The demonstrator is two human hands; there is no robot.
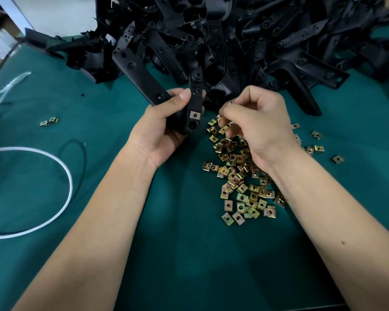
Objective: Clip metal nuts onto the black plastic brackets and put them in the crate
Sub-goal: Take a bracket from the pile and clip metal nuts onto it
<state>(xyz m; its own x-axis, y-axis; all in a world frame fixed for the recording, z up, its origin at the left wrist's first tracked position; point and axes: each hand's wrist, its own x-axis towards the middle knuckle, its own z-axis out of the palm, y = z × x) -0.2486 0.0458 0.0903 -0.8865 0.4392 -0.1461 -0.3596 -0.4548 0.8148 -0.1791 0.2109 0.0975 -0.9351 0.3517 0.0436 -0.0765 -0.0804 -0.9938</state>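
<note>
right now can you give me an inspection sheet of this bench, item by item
surface: green mat covers the bench.
job's things: pile of black brackets along the far side; loose heap of metal nuts on the mat at right; held bracket already carries one fitted nut. No crate in view.
clutter: two stray nuts lie apart at left.
grippers: left hand grips the held bracket; right hand is over the heap, fingers curled down among the nuts, whether they pinch one cannot be told.
cables: white cord loop and thin black cable at left; white strap further back.
surroundings: blurred cardboard and a pale surface at far left.
</note>
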